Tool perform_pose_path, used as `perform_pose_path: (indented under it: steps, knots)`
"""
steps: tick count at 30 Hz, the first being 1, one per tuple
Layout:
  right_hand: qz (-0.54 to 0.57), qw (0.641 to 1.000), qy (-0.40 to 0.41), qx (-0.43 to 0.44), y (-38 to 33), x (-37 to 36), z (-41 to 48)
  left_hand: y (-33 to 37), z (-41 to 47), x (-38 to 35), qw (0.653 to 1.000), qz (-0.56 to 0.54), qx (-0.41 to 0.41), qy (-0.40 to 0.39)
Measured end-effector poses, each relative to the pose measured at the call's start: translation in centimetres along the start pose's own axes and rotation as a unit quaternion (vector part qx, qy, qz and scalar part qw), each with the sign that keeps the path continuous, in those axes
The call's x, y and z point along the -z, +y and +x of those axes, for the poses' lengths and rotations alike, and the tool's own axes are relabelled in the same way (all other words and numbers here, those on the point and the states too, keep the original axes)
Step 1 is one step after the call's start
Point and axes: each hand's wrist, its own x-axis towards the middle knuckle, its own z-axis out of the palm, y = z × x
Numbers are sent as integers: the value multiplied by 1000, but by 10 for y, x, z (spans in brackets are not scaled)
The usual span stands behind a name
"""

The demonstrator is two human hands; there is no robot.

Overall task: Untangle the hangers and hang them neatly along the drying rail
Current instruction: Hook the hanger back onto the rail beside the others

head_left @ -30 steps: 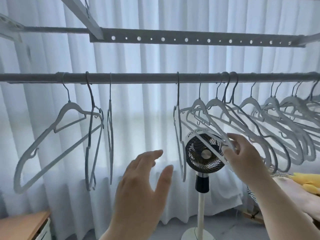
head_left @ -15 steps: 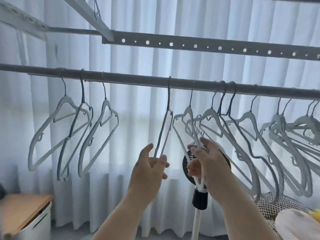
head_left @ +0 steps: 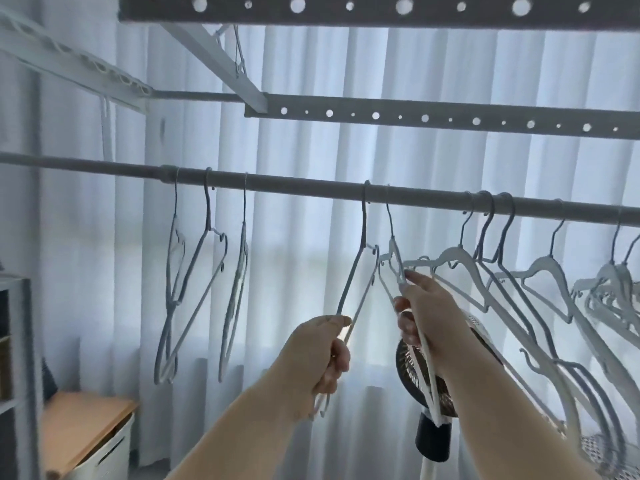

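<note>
Two thin grey hangers hook on the round grey rail (head_left: 311, 185), side by side. The left hand (head_left: 317, 355) squeezes the thin hanger (head_left: 356, 275), and the right hand (head_left: 429, 317) squeezes the white hanger (head_left: 393, 258). More curvy hangers (head_left: 540, 289) bunch up to the right, before soft white curtains (head_left: 304, 98).

Strong backlight: daylight comes thru the white curtain (head_left: 311, 237), brightest in a band mid-frame, slightly blown out. Rail (head_left: 311, 187) and perforated bar (head_left: 433, 116) read as dark grey silhouettes vs the glow. Overall cool, bluish cast. Forearms lit softly from the front, no hard shadows. Motion blur on lower left corner and on hangers at right edge (head_left: 609, 299). Wide-angle bends rail near the edges.
</note>
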Motion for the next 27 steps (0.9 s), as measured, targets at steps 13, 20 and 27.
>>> perform_pose_path:
  steps: [13, 20, 27]
  knots:
    - [28, 999, -33, -18, 8, -70, -3, 18, -7, 71, 996, 7, -29, 84]
    - [16, 998, -51, -18, 10, -96, -5, 22, -8, 94, 995, 19, -28, 95]
    - [16, 998, -51, -15, 13, -107, -5, 24, -7, 100, 996, 30, -27, 84]
